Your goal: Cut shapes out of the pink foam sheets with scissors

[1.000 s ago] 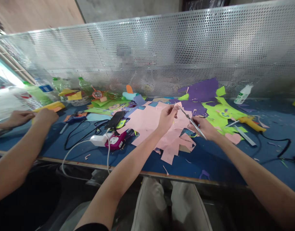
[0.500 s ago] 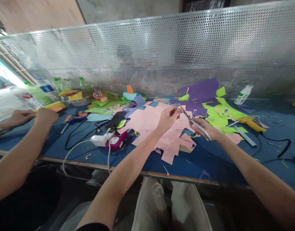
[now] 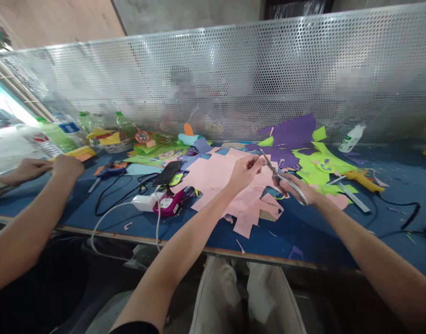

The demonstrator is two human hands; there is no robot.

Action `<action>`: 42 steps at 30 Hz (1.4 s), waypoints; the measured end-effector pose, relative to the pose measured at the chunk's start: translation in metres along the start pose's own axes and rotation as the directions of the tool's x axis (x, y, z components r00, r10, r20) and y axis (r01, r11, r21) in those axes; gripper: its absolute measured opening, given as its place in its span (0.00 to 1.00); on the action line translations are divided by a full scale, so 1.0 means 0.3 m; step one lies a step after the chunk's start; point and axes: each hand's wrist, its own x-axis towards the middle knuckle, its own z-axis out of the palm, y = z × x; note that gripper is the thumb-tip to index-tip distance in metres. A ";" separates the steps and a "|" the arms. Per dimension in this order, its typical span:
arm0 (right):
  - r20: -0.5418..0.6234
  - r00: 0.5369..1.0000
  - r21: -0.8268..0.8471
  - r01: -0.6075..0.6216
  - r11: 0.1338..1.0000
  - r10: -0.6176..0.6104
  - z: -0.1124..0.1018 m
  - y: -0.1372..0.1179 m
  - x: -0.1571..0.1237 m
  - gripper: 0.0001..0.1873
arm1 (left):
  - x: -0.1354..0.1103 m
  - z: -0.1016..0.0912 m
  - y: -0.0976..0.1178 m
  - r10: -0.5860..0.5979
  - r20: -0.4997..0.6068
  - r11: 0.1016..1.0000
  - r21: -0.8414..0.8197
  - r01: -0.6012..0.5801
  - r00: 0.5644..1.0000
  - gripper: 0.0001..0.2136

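My right hand [image 3: 296, 188] is closed around the handles of a pair of scissors [image 3: 269, 161], whose blades point up and away. Close to the blades, my left hand [image 3: 246, 171] pinches thumb and fingers together; whatever is between them is too small to make out. Both hands are above a spread of pink paper [image 3: 213, 176] with jagged cut edges. Purple paper [image 3: 292, 132] and lime-green paper [image 3: 308, 167] lie beyond and to the right of it.
Right of me are a yellow glue gun [image 3: 364, 178], a metal ruler [image 3: 355, 198] and a white glue bottle [image 3: 352, 139]. Left are a phone [image 3: 168, 173], a white power adapter [image 3: 143, 202] and a co-worker's hands [image 3: 66, 168]. A perforated metal panel [image 3: 233, 69] closes off the back.
The scissors have turned slightly in my right hand's grip, their blades now steeper beside my left fingertips. My left hand stays nearly in place.
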 end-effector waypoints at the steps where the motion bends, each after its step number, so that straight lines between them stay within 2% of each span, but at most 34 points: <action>1: 0.001 1.000 0.001 -0.002 1.000 0.002 0.000 0.001 0.000 0.32 | 0.000 -0.001 0.000 -0.001 0.000 1.000 0.000 0.001 1.000 0.22; 17: -0.011 0.998 -0.048 0.062 0.997 -0.063 -0.004 0.016 0.001 0.29 | 0.002 0.006 -0.006 -0.011 -0.044 0.999 -0.049 0.009 0.999 0.23; 27: -0.044 0.997 -0.095 0.063 0.993 -0.067 0.003 -0.002 -0.002 0.29 | -0.004 0.007 -0.003 0.019 -0.054 0.999 0.027 -0.018 0.998 0.23; 35: -0.024 0.999 -0.106 0.022 0.994 -0.025 -0.001 0.000 0.001 0.30 | -0.009 0.006 0.006 0.024 -0.037 0.998 0.062 -0.022 0.999 0.22; 42: -0.035 0.999 -0.029 -0.001 1.000 0.000 0.010 0.011 -0.002 0.30 | -0.014 0.017 0.011 0.000 -0.065 1.000 0.018 0.002 0.998 0.23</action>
